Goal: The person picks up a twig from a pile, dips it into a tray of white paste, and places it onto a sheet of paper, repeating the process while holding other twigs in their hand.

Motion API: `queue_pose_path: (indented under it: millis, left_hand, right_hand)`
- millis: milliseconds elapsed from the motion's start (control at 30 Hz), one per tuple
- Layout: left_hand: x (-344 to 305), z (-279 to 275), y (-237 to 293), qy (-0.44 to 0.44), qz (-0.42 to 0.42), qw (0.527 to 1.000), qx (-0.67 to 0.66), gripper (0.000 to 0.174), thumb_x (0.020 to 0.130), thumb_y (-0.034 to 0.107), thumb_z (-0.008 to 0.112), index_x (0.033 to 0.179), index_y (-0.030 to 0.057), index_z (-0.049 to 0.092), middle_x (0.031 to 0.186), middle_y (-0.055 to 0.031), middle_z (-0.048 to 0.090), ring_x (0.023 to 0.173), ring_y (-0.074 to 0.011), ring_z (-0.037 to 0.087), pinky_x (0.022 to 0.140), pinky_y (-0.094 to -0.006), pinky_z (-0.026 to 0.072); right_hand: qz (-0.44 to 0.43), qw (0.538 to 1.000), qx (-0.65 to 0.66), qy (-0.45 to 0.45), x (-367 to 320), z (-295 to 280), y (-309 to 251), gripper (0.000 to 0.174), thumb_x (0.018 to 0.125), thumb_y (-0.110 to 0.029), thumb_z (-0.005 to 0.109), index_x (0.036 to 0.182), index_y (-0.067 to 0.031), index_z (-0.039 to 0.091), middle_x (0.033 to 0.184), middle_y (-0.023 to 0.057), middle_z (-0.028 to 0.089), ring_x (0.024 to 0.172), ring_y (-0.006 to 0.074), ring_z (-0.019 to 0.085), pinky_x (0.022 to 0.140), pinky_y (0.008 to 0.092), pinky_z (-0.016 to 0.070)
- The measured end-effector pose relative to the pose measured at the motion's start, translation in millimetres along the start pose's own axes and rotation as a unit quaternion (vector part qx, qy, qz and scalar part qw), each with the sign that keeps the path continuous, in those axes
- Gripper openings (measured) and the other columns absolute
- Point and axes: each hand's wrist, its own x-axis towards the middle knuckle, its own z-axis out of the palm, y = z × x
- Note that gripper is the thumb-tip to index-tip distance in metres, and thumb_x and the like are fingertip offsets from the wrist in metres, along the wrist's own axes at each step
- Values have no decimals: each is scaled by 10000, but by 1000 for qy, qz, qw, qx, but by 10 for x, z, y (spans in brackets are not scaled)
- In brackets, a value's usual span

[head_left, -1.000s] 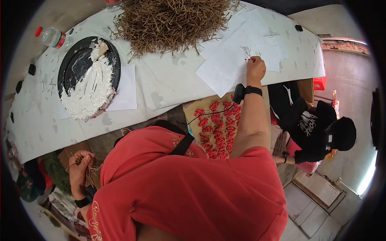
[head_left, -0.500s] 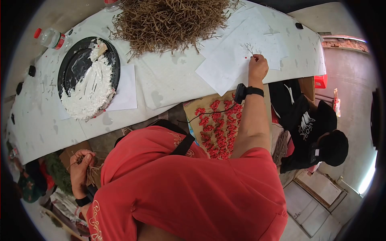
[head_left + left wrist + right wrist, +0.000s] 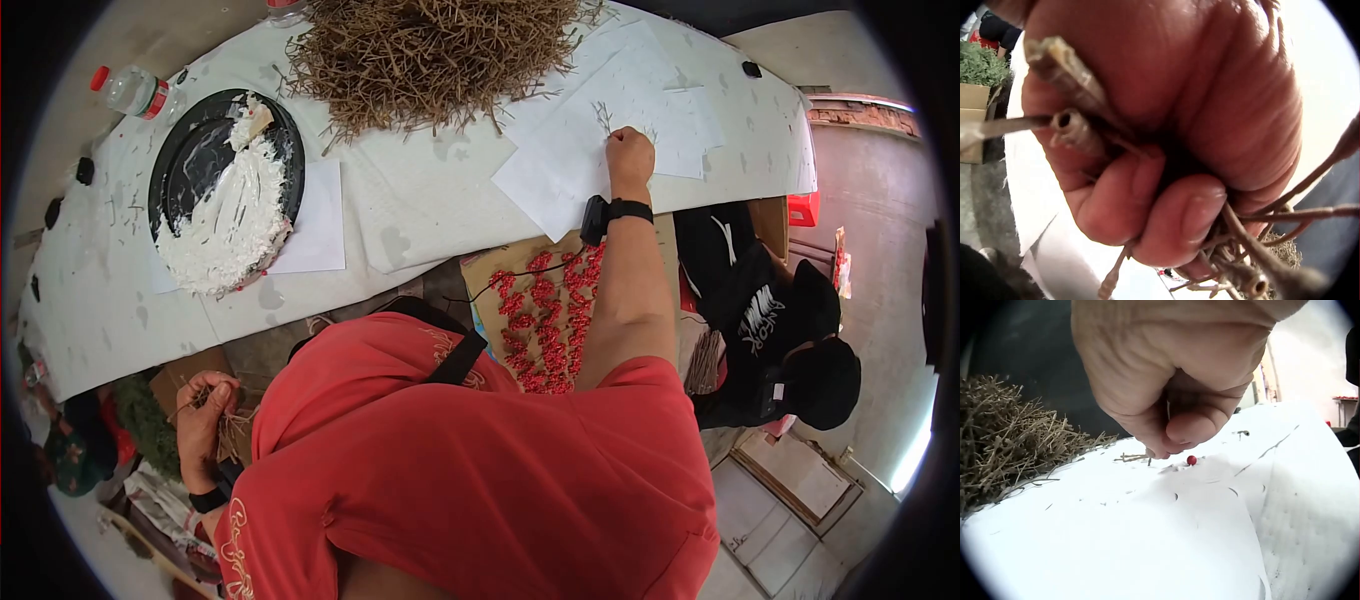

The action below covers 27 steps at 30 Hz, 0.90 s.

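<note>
My left hand (image 3: 205,415) hangs low at the left of the body, its fingers curled round a small bunch of brown twigs (image 3: 1272,265). Cut, hollow stem ends poke out between the fingers in the left wrist view. Over white paper sheets (image 3: 555,165) on the table, my right hand (image 3: 630,160) reaches down with thumb and fingertips together. They pinch a thin twig (image 3: 1132,457), whose forked tips (image 3: 603,116) show beyond the hand. Beside the fingertips lies a small red berry (image 3: 1192,460) on the paper. The palm hides the other end of the twig.
A large heap of brown twigs (image 3: 430,60) covers the table's far middle. To the left are a black tray (image 3: 185,150) with white paste and a bottle (image 3: 130,92). Red berry clusters (image 3: 545,330) lie on cardboard below the edge. A person in black (image 3: 790,330) is at right.
My right hand has turned and lowered its fingers onto the paper, so the red berry no longer shows in the head view. The person in black has shifted. My left hand keeps its grip.
</note>
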Motion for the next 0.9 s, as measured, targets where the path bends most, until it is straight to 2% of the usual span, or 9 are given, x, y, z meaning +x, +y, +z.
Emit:
queue_pose_path:
  millis: [133, 267, 367, 400, 500, 533, 633, 800, 900]
  left_hand:
    - [7, -9, -7, 9, -1, 1000, -1, 174, 867, 137, 662, 884, -27, 606, 680, -16, 553, 581, -74, 464, 545, -212, 364]
    - [22, -29, -23, 3, 0, 1000, -10, 176, 865, 141, 665, 884, -23, 604, 689, -15, 561, 582, -72, 468, 546, -208, 366]
    - [22, -48, -49, -5, 1, 1000, -16, 172, 865, 140, 665, 883, -20, 603, 697, -17, 566, 585, -72, 470, 548, -207, 368]
    - [28, -69, -76, -5, 0, 1000, -16, 171, 862, 148, 670, 886, -6, 600, 734, -18, 583, 587, -67, 475, 549, -208, 381]
    - [27, -95, -103, -5, -2, 1000, -15, 171, 855, 164, 682, 893, 21, 596, 807, -21, 616, 591, -58, 485, 549, -209, 405]
    - [20, -84, -85, -6, -3, 1000, -15, 163, 858, 150, 676, 893, 12, 596, 792, -26, 611, 595, -62, 482, 553, -209, 397]
    - [0, -50, -59, -9, -7, 1000, -16, 149, 864, 122, 664, 892, -7, 597, 762, -36, 600, 601, -71, 477, 560, -208, 382]
    - [-18, -40, -88, 3, 4, 1000, -23, 141, 863, 117, 664, 893, -5, 598, 777, -39, 606, 606, -70, 479, 563, -211, 385]
    - [-30, -51, -110, 4, 8, 1000, -23, 139, 863, 116, 663, 893, -4, 599, 774, -38, 605, 606, -70, 479, 563, -212, 385]
  right_hand:
    - [-1, 1000, 3, -15, 34, -53, 28, 160, 769, -169, 588, 815, -91, 720, 782, 157, 676, 765, 339, 653, 711, 394, 526]
    - [35, 993, 114, 16, 26, -59, 136, 155, 789, -149, 584, 823, -73, 714, 737, 153, 673, 663, 297, 661, 641, 374, 533]
    - [122, 959, 256, -19, -115, -346, -72, 160, 811, -116, 567, 836, -36, 704, 677, 131, 661, 548, 214, 645, 533, 326, 524]
    - [122, 959, 256, -18, -114, -323, -69, 160, 811, -116, 567, 836, -36, 704, 677, 131, 661, 548, 214, 645, 533, 326, 524]
    - [176, 915, 361, -46, -114, -201, -40, 145, 837, -94, 584, 827, 19, 674, 611, 69, 617, 472, 141, 596, 428, 264, 489]
    - [177, 915, 361, -46, -108, -182, -30, 145, 837, -94, 584, 827, 19, 674, 611, 69, 617, 472, 141, 596, 428, 264, 489]
    - [161, 950, 248, -96, -99, -158, -52, 145, 842, -79, 572, 847, 32, 665, 641, 74, 618, 479, 140, 599, 426, 268, 487]
    - [172, 940, 283, -87, -84, -176, -89, 143, 847, -76, 564, 863, 27, 662, 656, 75, 625, 483, 141, 600, 420, 267, 485]
    - [150, 944, 292, -22, -134, -246, -63, 154, 850, -95, 560, 876, 12, 666, 659, 95, 635, 468, 144, 598, 446, 280, 495]
